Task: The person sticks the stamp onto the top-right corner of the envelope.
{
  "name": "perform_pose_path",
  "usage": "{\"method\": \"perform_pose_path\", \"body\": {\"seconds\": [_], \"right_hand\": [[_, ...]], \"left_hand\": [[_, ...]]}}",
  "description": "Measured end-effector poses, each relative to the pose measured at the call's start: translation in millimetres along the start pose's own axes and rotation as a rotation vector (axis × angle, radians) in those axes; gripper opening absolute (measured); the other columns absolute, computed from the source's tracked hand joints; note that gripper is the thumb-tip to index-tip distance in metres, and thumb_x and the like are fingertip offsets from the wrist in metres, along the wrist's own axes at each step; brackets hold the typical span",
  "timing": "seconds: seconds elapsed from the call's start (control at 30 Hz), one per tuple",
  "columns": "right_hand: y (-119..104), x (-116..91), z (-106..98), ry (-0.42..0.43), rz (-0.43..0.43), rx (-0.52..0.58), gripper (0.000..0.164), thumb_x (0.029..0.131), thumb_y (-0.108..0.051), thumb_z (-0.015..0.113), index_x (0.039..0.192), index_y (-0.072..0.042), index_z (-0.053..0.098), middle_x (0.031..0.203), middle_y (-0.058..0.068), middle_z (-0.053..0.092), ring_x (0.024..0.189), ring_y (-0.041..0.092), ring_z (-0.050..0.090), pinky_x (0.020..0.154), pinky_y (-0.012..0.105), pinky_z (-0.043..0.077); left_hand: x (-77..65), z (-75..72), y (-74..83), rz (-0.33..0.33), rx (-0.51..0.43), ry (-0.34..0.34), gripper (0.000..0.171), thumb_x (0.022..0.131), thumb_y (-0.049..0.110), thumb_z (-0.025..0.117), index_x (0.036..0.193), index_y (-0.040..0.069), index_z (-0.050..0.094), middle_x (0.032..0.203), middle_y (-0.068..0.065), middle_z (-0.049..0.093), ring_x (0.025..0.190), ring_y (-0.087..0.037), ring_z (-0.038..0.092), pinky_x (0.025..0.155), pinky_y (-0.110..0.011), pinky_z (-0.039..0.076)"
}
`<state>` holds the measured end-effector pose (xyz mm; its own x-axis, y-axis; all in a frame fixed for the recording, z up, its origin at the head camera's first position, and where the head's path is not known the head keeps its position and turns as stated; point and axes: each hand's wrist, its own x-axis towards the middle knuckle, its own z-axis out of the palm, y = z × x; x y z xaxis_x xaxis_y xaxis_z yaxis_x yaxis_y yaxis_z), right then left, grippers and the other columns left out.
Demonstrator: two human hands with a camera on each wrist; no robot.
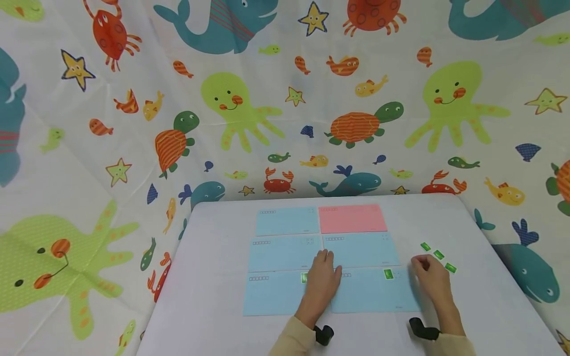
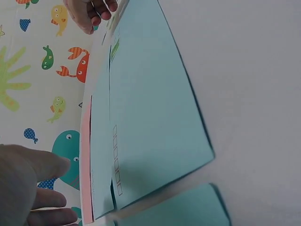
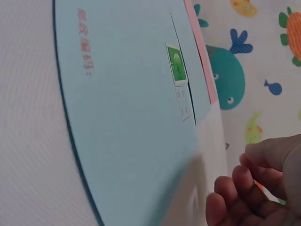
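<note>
My left hand (image 1: 319, 284) lies over the inner edges of the two nearest blue envelopes, its fingers reaching up to the middle row. Part of the lower left envelope (image 1: 271, 296) and its green stamp (image 1: 304, 278) is covered by that hand. A second green stamp (image 3: 177, 64) sits at the upper right of the lower right envelope (image 1: 374, 296), beside printed squares. Just beyond this envelope's right edge is my right hand (image 1: 431, 279), fingers loosely curled, with nothing showing between them. Close to its fingers, loose green stamps (image 1: 439, 254) form a slanted row on the white table.
More blue envelopes (image 1: 285, 254) fill the middle row and the back left. At the back right lies a pink envelope (image 1: 353, 219). A cloth (image 1: 276, 99) printed with sea animals hangs behind the table (image 1: 209, 277). Black wrist bands (image 1: 423, 329) are at both sleeves.
</note>
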<state>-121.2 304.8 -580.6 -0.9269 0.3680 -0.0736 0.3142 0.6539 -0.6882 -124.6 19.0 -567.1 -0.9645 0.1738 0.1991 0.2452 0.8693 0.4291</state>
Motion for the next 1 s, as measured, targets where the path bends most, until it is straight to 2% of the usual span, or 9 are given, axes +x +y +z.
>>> {"method": "perform_pose_path", "body": {"seconds": [0.13, 0.27, 0.37, 0.6, 0.8, 1.0], "right_hand": [[2, 7, -2, 0.056, 0.007, 0.022, 0.032, 0.102, -0.019, 0.053, 0.118, 0.007, 0.061, 0.103, 0.024, 0.062, 0.088, 0.029, 0.057, 0.055, 0.017, 0.042], [7, 13, 0, 0.085, 0.008, 0.022, 0.033, 0.100, -0.018, 0.053, 0.119, 0.009, 0.060, 0.102, 0.023, 0.061, 0.090, 0.030, 0.057, 0.056, 0.016, 0.040], [10, 16, 1, 0.098, 0.033, 0.015, 0.035, 0.100, -0.018, 0.052, 0.121, 0.009, 0.059, 0.104, 0.024, 0.060, 0.092, 0.032, 0.056, 0.059, 0.017, 0.039], [12, 22, 1, 0.136, 0.106, 0.031, 0.037, 0.096, -0.011, 0.053, 0.123, 0.014, 0.056, 0.100, 0.027, 0.055, 0.090, 0.037, 0.052, 0.062, 0.030, 0.040], [16, 30, 3, 0.141, 0.124, 0.024, 0.037, 0.096, -0.010, 0.056, 0.122, 0.016, 0.055, 0.096, 0.024, 0.051, 0.088, 0.035, 0.051, 0.060, 0.027, 0.039], [17, 40, 2, 0.134, 0.118, 0.015, 0.035, 0.096, -0.010, 0.059, 0.120, 0.016, 0.056, 0.096, 0.025, 0.054, 0.085, 0.034, 0.055, 0.054, 0.022, 0.039]], "left_hand": [[9.8, 3.7, -2.5, -0.014, -0.001, -0.009, 0.049, 0.097, 0.024, 0.066, 0.133, -0.008, 0.058, 0.139, -0.023, 0.058, 0.132, -0.038, 0.056, 0.106, -0.047, 0.051], [17.7, 8.5, -5.2, -0.012, 0.005, -0.034, 0.053, 0.097, 0.024, 0.067, 0.134, -0.011, 0.055, 0.145, -0.027, 0.052, 0.138, -0.039, 0.050, 0.112, -0.051, 0.044], [22.4, 13.7, -7.2, -0.012, 0.048, -0.043, 0.054, 0.095, 0.025, 0.069, 0.134, -0.011, 0.056, 0.144, -0.027, 0.053, 0.137, -0.038, 0.051, 0.112, -0.051, 0.045], [29.7, 20.4, -10.0, -0.036, 0.086, -0.064, 0.052, 0.094, 0.026, 0.070, 0.132, -0.009, 0.058, 0.141, -0.024, 0.057, 0.135, -0.036, 0.054, 0.111, -0.048, 0.046], [35.1, 26.2, -13.1, -0.061, 0.134, -0.107, 0.050, 0.095, 0.028, 0.069, 0.130, -0.006, 0.061, 0.140, -0.021, 0.059, 0.135, -0.033, 0.055, 0.111, -0.043, 0.047], [40.4, 30.5, -15.5, -0.066, 0.182, -0.115, 0.050, 0.094, 0.030, 0.070, 0.128, -0.006, 0.063, 0.141, -0.018, 0.059, 0.135, -0.030, 0.056, 0.111, -0.040, 0.047]]}}
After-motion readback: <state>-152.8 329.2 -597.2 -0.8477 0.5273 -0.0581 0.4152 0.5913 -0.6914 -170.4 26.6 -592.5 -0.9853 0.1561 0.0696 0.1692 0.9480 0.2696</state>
